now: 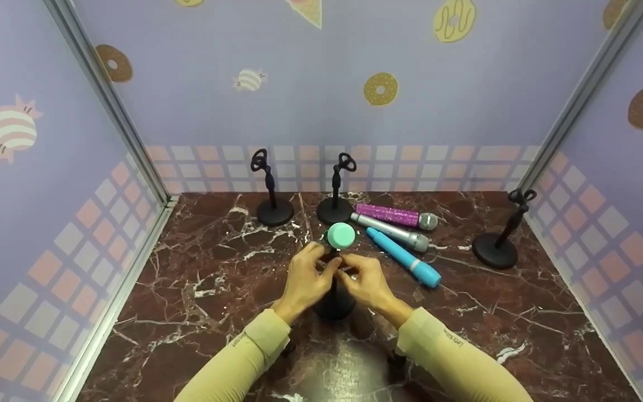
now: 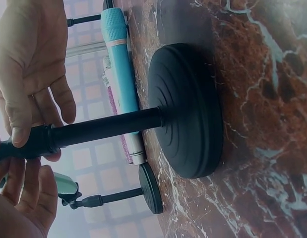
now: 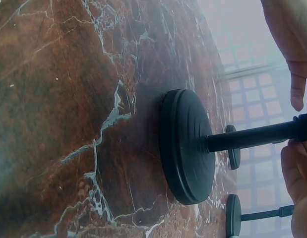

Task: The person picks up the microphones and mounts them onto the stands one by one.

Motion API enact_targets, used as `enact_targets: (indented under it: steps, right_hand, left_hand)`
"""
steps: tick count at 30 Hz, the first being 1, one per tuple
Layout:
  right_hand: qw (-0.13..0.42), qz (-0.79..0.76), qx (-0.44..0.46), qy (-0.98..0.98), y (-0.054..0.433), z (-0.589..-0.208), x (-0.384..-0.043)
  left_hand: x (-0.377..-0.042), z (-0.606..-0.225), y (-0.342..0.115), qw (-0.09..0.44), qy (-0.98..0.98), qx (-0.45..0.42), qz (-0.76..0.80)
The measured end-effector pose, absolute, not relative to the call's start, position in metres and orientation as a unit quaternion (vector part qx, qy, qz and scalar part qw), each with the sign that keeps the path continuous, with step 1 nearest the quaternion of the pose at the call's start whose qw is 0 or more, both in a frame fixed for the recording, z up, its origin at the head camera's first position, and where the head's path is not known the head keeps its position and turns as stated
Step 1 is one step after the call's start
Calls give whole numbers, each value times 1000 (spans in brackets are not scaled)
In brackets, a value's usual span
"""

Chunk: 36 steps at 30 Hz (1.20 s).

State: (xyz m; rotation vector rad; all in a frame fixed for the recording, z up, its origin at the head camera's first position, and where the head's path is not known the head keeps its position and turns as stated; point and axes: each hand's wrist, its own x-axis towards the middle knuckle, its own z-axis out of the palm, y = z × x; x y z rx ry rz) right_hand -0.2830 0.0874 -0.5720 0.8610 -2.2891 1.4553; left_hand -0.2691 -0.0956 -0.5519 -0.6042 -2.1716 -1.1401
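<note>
A black microphone stand [image 2: 113, 128] with a round base stands upright on the table in front of me. A mint-green microphone [image 1: 341, 235] shows at its top, its head facing the head camera; the hands hide where the two meet. My left hand [image 1: 309, 279] pinches the upper part of the stand from the left, thumb and fingers around the joint below the microphone. From the right, my right hand [image 1: 369, 282] grips the same part, its fingertips close to the left ones. In the right wrist view the stand's base [image 3: 188, 148] rests flat on the table.
Behind stand two black microphone stands, left [image 1: 274, 212] and middle [image 1: 335, 211], with another [image 1: 494, 250] at the right. Purple glitter [image 1: 388, 215], silver [image 1: 391, 230] and blue [image 1: 405, 258] microphones lie right of the hands. Patterned walls enclose the marbled table [image 1: 198, 324].
</note>
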Motion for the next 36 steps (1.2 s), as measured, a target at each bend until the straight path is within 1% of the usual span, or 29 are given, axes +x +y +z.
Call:
enact_targets:
  steps: [11,16,23,30,36]
  right_hand:
    - [142,500,298,-800,87,-570,-282]
    - [139,505,295,-799,86,-570,-282]
    - [132,514,289,-797,86,-571,-282]
    - [133,512,287,-799,86,-571,-282]
    - [122,515,283,-800,86,-570,-282]
  left_hand:
    - [-273,-541,-96,331,-811,-252,-412]
    - [-276,-531,-96,326,-803,-270,-419]
    - [-277,-523,-97,319,-807,-271,-416]
    - [-278,-517,-96,326,-803,-275,-416]
    - [-279,-518,-96,329,-800,-278,-417]
